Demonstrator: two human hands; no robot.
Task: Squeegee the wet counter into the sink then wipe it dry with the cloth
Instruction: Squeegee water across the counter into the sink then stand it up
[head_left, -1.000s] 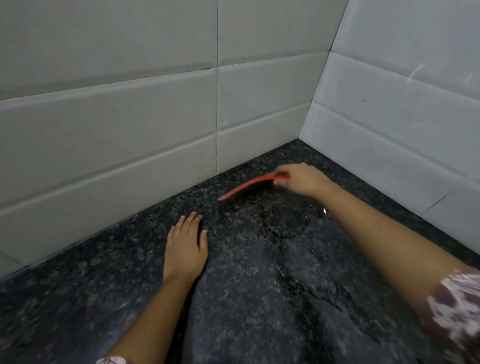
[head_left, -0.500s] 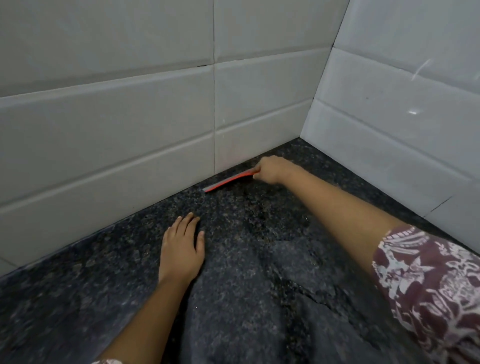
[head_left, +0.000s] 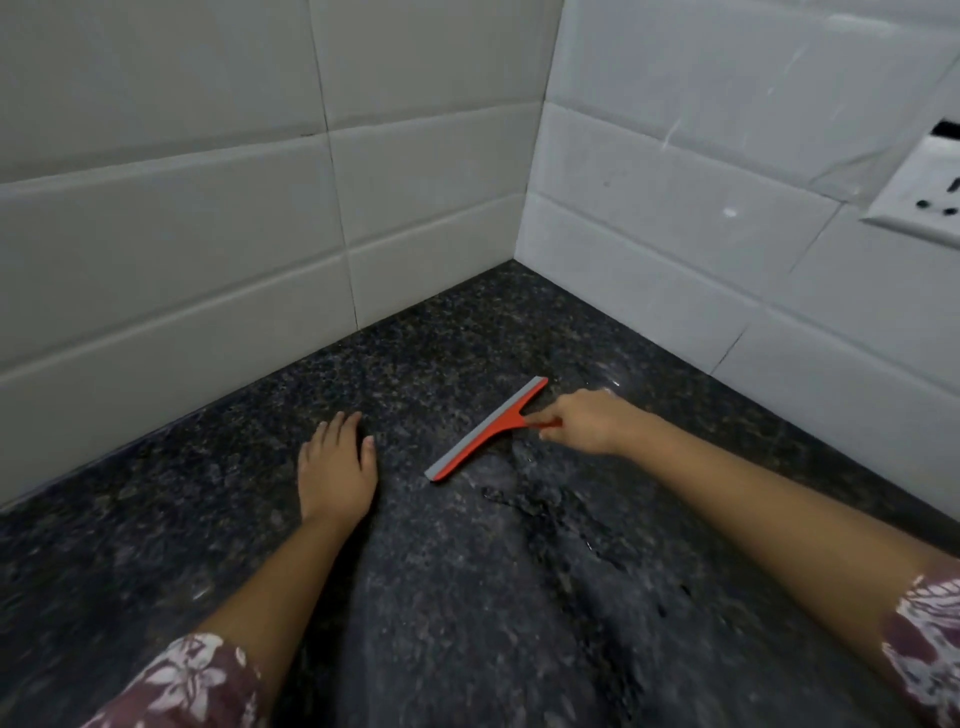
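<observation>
A red squeegee (head_left: 480, 432) with a grey rubber blade lies tilted on the dark speckled granite counter (head_left: 467, 597). My right hand (head_left: 587, 422) grips its short red handle from the right. The blade runs diagonally from lower left to upper right. My left hand (head_left: 336, 465) rests flat on the counter, fingers together, just left of the blade's lower end and apart from it. A wet streak (head_left: 550, 514) with drops shines on the stone below the squeegee. Neither the sink nor a cloth is in view.
White tiled walls (head_left: 208, 223) meet in a corner behind the counter. A white socket plate (head_left: 919, 192) sits on the right wall, high up. Patterned maroon sleeves show at the bottom edges.
The squeegee has come away from the back wall toward me and to the right, its blade dragged over the counter. My left hand has stayed flat in place.
</observation>
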